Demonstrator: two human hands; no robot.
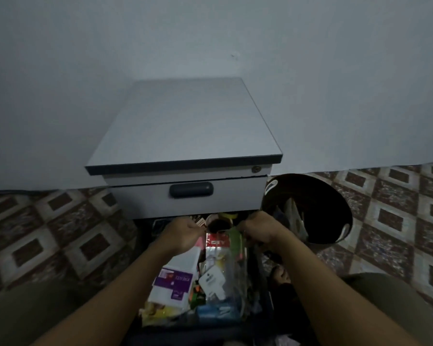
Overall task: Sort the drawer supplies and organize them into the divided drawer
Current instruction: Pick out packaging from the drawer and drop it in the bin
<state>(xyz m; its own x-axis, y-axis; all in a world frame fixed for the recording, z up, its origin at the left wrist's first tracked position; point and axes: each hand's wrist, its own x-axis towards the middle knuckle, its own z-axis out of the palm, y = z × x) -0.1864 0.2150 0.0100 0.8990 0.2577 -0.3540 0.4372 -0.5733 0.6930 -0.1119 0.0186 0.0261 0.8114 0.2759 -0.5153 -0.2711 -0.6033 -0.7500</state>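
My left hand (183, 233) and right hand (258, 231) each pinch a top corner of the crinkly clear bag (220, 270) (red label on top). It hangs below my curled fingers, over the full, boxy drawer (258, 270).

1. Your left hand (183, 234) and right hand (260, 233) are bare, and both forearms (125, 290) are uncovered right down to the bottom edge of the view.
2. You wear dull olive-green trousers, which show as one rounded knee (23, 318) at lower left and another at lower right.
3. That fabric looks plain and unpatterned. The dim light hides any seams or weave.
4. What look like the bare toes (281, 273) of your foot show between the right forearm and the right knee.
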